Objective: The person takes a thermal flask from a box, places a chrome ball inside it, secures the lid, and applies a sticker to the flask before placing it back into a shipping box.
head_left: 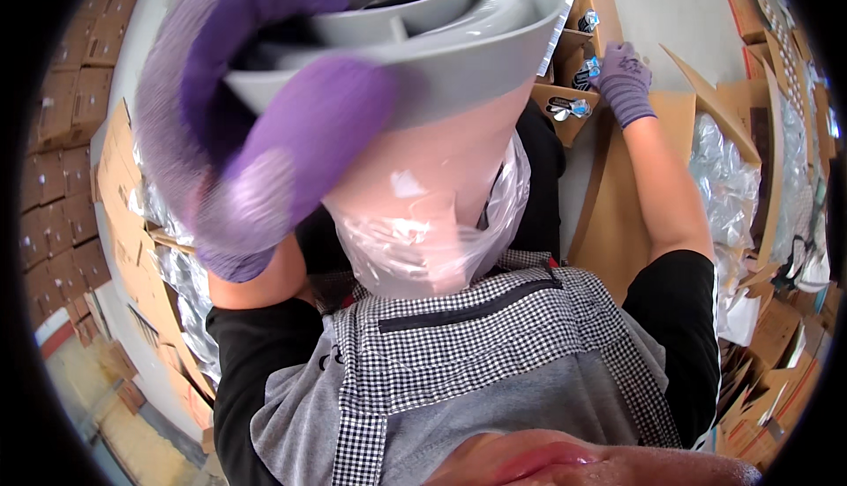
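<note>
Close to the camera, my left hand [309, 133] in a purple and grey glove grips the rim of a tapered pink tub [432, 168] with a grey top [494, 67]. The thumb lies outside the rim and the fingers curl over into it. Inside the top are a grey ring and a bulging pale piece. Clear plastic film [423, 257] wraps the tub's lower part. Farther right, my right hand [625, 80], gloved alike, is closed at the edge of a divided cardboard box [604, 1], beside a blue and white item [584, 73]. Its fingertips are partly hidden.
An open carton [657, 133] stands below my right forearm, with clear plastic wrapping [725, 168] beyond it. More plastic and cardboard [115, 168] lie at the left. Stacked brown cartons [66, 177] line the far left; loose cardboard [768, 398] is heaped at the lower right.
</note>
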The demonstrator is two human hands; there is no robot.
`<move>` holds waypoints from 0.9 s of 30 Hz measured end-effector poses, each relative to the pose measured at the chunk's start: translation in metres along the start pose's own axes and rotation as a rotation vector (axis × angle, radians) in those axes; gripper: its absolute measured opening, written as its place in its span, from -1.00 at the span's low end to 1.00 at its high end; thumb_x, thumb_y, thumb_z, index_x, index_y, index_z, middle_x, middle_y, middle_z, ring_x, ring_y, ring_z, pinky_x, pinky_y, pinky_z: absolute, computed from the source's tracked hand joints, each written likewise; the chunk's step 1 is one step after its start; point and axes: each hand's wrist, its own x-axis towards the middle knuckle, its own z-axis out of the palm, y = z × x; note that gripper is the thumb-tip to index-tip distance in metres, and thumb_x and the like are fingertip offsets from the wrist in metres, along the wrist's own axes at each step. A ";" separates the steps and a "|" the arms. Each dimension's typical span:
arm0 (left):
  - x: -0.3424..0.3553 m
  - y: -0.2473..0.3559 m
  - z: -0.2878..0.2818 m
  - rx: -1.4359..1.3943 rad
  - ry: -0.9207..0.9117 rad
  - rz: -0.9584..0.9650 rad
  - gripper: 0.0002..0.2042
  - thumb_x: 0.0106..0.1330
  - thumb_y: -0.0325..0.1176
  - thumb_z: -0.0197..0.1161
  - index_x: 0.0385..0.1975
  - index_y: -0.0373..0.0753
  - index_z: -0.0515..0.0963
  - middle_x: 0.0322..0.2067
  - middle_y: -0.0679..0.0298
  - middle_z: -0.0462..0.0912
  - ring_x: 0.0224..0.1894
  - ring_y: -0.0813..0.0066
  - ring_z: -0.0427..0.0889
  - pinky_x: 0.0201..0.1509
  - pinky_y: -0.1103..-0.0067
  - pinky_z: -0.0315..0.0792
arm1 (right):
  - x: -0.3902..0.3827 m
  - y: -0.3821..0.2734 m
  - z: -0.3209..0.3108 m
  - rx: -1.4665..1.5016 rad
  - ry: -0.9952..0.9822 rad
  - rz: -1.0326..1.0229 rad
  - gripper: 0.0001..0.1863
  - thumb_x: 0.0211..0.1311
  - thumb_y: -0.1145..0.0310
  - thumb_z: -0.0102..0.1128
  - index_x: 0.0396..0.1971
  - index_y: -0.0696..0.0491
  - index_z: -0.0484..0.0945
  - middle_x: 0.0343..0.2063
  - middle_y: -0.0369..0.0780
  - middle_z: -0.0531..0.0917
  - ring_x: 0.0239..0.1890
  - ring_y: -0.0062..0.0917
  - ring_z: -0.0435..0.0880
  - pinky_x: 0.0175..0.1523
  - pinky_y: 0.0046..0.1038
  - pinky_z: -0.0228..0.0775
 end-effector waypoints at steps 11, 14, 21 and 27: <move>0.075 -0.182 0.114 -0.435 -0.619 -0.467 -0.63 0.41 -0.24 0.33 0.12 -0.30 0.58 0.02 0.22 0.67 0.06 0.42 0.64 0.20 0.50 0.52 | 0.012 -0.081 -0.007 0.882 -0.600 0.028 -0.51 0.20 -0.01 0.46 -0.15 0.14 0.66 -0.43 -0.25 0.68 -0.46 -0.54 0.62 -0.25 -0.46 0.55; 0.043 -0.226 0.209 -0.323 -1.015 -0.368 -0.58 0.35 -0.16 0.39 0.13 -0.20 0.60 0.02 0.26 0.68 0.10 0.42 0.63 0.25 0.48 0.51 | 0.017 -0.079 0.024 0.953 -0.337 0.092 -0.65 0.27 0.13 0.40 -0.21 0.14 0.66 -0.44 -0.25 0.67 -0.46 -0.52 0.61 -0.25 -0.45 0.56; 0.050 -0.206 0.214 0.165 -0.420 -0.358 -0.25 0.15 0.04 0.54 0.19 -0.40 0.45 0.10 0.01 0.59 0.20 0.16 0.56 0.29 0.28 0.47 | 0.013 -0.063 -0.036 1.935 -0.415 0.037 -0.67 0.40 0.22 0.29 0.01 0.12 0.57 -0.46 -0.38 0.59 -0.52 -0.78 0.44 -0.28 -0.72 0.41; 0.049 -0.189 0.188 -0.799 -0.593 -1.049 -0.50 0.33 -0.30 0.42 0.18 -0.40 0.47 0.04 0.02 0.65 -0.01 0.27 0.70 0.08 0.51 0.66 | 0.013 -0.074 -0.072 1.664 0.081 0.024 -0.64 0.32 0.24 0.38 0.00 0.12 0.59 -0.37 -0.33 0.67 -0.30 -0.55 0.65 -0.11 -0.48 0.52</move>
